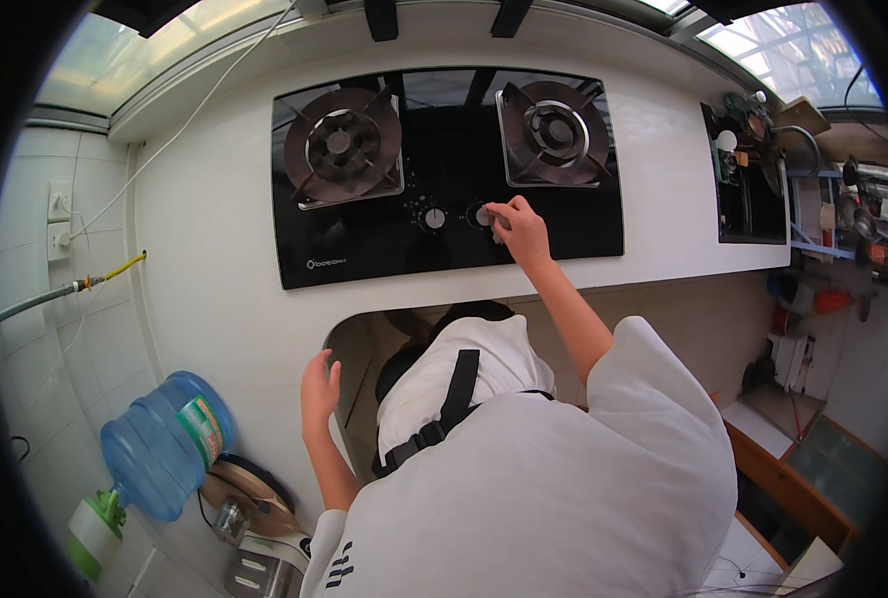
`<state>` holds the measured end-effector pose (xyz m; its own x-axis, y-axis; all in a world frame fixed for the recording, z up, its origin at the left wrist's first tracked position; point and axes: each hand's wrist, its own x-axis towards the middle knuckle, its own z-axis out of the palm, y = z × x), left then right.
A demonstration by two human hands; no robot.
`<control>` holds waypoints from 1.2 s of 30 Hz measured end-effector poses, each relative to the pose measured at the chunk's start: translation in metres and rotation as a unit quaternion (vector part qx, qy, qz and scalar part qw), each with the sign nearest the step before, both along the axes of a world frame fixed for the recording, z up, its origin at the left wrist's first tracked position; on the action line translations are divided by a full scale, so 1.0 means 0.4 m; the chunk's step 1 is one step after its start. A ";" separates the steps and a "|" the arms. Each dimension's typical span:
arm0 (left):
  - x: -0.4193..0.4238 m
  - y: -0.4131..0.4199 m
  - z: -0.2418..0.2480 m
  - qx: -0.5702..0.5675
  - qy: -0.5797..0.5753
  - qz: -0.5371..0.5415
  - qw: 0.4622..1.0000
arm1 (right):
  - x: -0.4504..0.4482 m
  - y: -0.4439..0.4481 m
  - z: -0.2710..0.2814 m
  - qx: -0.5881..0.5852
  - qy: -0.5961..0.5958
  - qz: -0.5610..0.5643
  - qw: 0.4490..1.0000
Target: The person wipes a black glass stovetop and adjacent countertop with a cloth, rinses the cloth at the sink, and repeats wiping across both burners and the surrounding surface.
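Observation:
A black glass gas cooktop (451, 239) is set into the white counter before me. My right hand (524, 233) pinches the right control knob (482, 215) between thumb and fingers. To its left, the other control knob (435, 218) stands untouched. The left burner (339, 142) and the right burner (560, 133) each carry a dark ring-shaped pan support, with no pot on top. I see no flame on either one. My left hand (319, 392) is held near the counter's curved inner edge, fingers apart, with nothing in it.
A blue water bottle (167, 445) with a green-and-white pump (98, 527) lies left, beside a round brown appliance (245, 489). A yellow gas hose (122, 267) enters by the wall. A white cable (182, 134) crosses the upper left. A dark sink (750, 198) is at right.

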<state>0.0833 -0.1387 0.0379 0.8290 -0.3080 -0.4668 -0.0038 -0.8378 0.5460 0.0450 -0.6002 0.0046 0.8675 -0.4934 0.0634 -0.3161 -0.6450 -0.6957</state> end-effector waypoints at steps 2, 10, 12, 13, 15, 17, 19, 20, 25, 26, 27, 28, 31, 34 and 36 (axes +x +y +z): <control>-0.002 -0.004 -0.006 -0.002 -0.017 -0.009 1.000 | -0.011 -0.005 -0.013 -0.020 0.042 0.028 0.999; -0.035 -0.021 0.009 0.000 -0.023 0.015 1.000 | 0.001 -0.003 0.021 0.200 0.059 0.081 0.975; -0.034 -0.036 0.024 -0.005 -0.028 0.019 0.999 | 0.067 0.030 0.004 0.174 0.023 0.082 0.981; -0.033 -0.044 0.028 -0.009 -0.031 0.022 0.999 | 0.100 0.052 0.012 0.160 0.005 0.082 0.984; -0.032 -0.053 0.039 -0.002 -0.030 0.024 0.999 | 0.152 0.099 0.031 0.245 0.036 0.064 0.967; -0.036 -0.058 0.051 0.004 -0.018 0.029 0.999 | 0.152 0.114 0.004 0.100 0.026 0.120 0.987; -0.039 -0.048 0.061 0.011 0.003 0.041 0.999 | 0.124 0.139 -0.028 -0.018 -0.004 0.177 0.984; -0.045 -0.037 0.058 0.014 0.001 0.045 0.999 | 0.098 0.141 -0.031 -0.002 0.036 0.202 0.979; -0.092 0.002 0.019 0.017 0.014 0.067 0.998 | 0.051 0.129 0.000 0.097 0.032 0.148 0.984; -0.094 0.005 0.014 0.016 0.017 0.068 0.997 | 0.074 0.131 0.001 0.103 0.013 0.117 0.988; -0.090 -0.002 0.019 0.015 0.021 0.066 0.997 | 0.097 0.135 0.005 0.109 -0.006 0.082 0.991; -0.086 -0.009 0.025 0.014 0.024 0.065 0.998 | 0.120 0.134 -0.003 0.079 -0.034 0.097 0.992; -0.069 -0.022 0.035 0.001 0.020 0.063 0.998 | 0.124 0.155 -0.032 0.003 -0.001 0.152 0.988; -0.060 -0.026 0.049 0.017 0.008 0.060 0.998 | 0.070 0.119 -0.034 0.156 0.133 0.214 0.955; -0.065 -0.011 0.040 0.015 0.015 0.058 0.998 | 0.037 0.096 0.007 0.200 0.159 0.180 0.950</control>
